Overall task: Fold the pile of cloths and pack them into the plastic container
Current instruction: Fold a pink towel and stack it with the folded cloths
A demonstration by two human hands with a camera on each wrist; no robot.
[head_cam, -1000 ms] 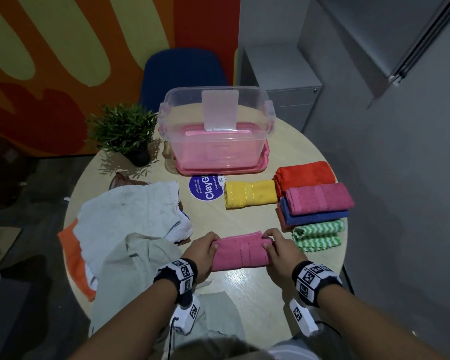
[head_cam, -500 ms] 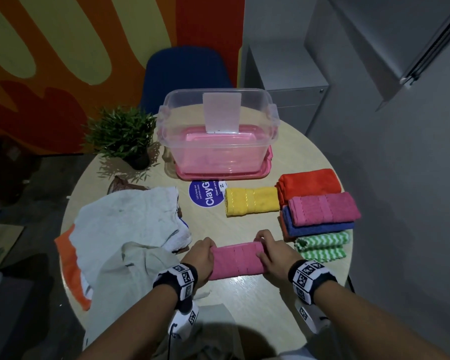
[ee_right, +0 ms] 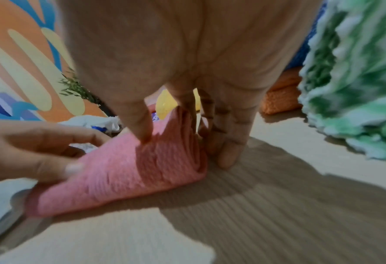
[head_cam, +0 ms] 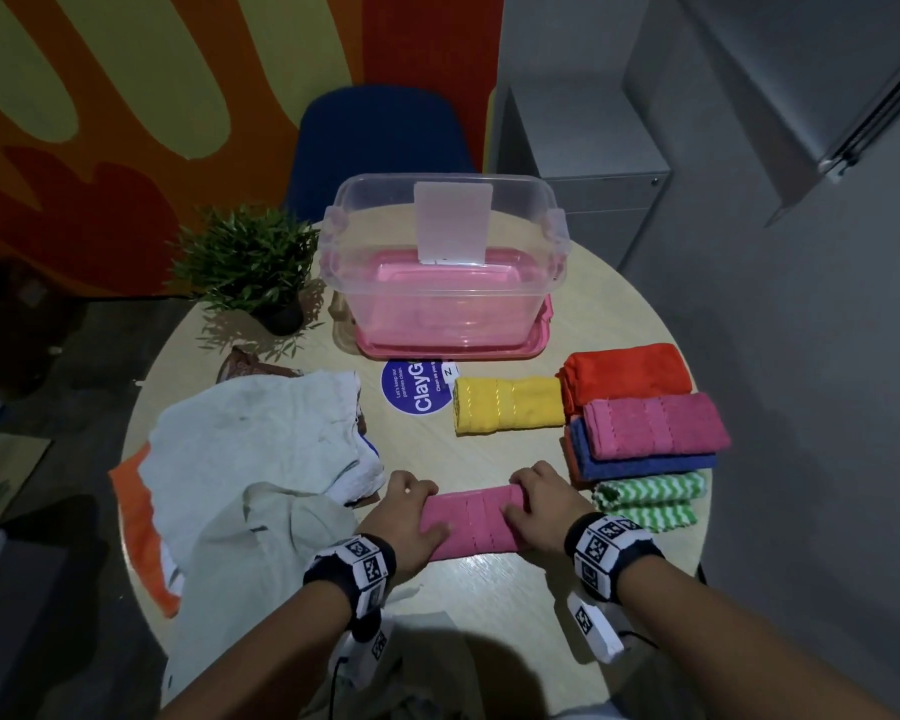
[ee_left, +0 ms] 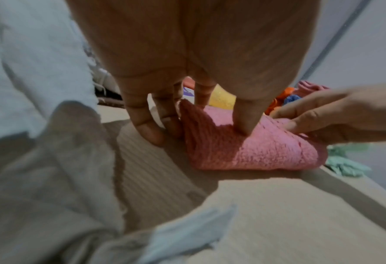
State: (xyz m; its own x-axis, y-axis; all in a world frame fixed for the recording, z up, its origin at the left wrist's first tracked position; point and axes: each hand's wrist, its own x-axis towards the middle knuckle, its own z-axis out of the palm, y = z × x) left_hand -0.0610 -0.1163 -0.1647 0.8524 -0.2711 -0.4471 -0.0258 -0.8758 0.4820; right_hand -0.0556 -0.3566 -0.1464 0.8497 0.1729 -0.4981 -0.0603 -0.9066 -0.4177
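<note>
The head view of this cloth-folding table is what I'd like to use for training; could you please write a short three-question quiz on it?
1. True or false: the plastic container already holds folded cloths.
2. Which cloth do the left hand and right hand hold? A) yellow cloth B) pink cloth C) green zigzag cloth
3. Fill in: the unfolded pile lies on the person's ____ side of the table.

Key: 1. False; it shows only a pink lid beneath it. 2. B, one hand at each end. 3. Left.
</note>
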